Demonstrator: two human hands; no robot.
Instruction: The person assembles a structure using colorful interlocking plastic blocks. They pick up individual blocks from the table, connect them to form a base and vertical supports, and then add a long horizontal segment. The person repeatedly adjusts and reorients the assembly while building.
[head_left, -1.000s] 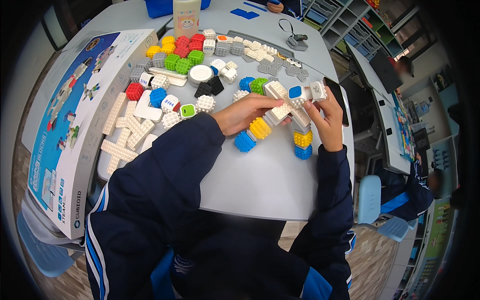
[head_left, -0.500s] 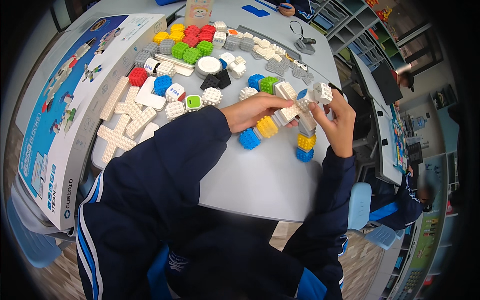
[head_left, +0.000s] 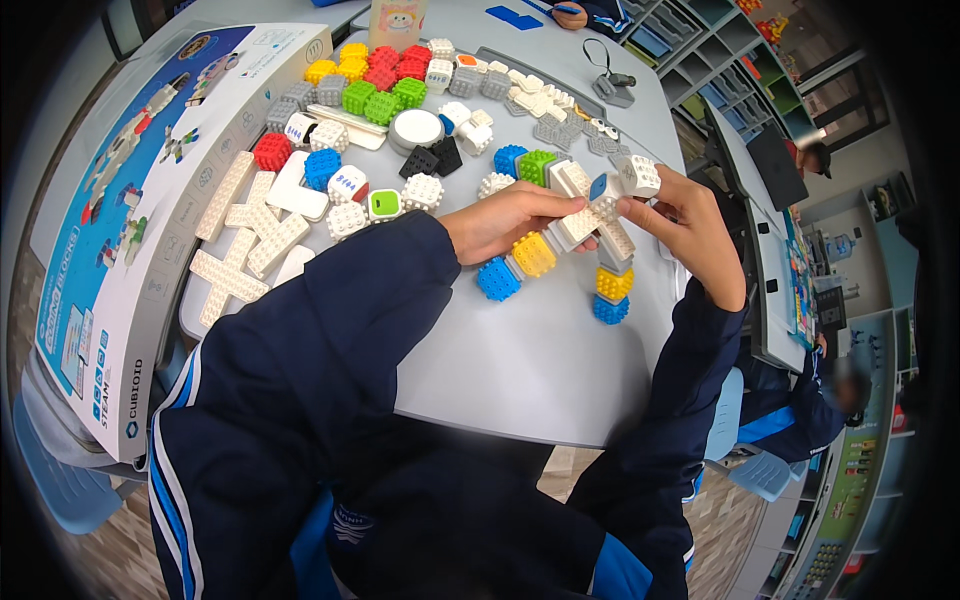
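Observation:
A figure built of toy building blocks (head_left: 613,238) is in front of me, with white beams at its middle and blue, yellow and green cubes along its limbs. My left hand (head_left: 510,220) is closed on its middle, thumb on a white beam. A white studded block (head_left: 637,176) sits at the figure's upper right end. My right hand (head_left: 700,228) is closed around that end, its thumb against the joint and its other fingers behind the white block. Whether the block is fully joined there I cannot tell. A yellow cube (head_left: 534,254) and a blue cube (head_left: 497,279) hang below my left hand.
Loose cubes, including red (head_left: 272,152) and green (head_left: 382,107), are at the table's far left. White studded beams (head_left: 228,275) lie nearer, beside a large box (head_left: 150,250). Grey and white small parts (head_left: 560,130) lie farther back. Another person's hand (head_left: 570,15) rests at the far edge.
My right hand has shifted right and turned, its wrist lower. The white block at the end has tilted slightly and moved a little left and up. My left hand keeps its hold.

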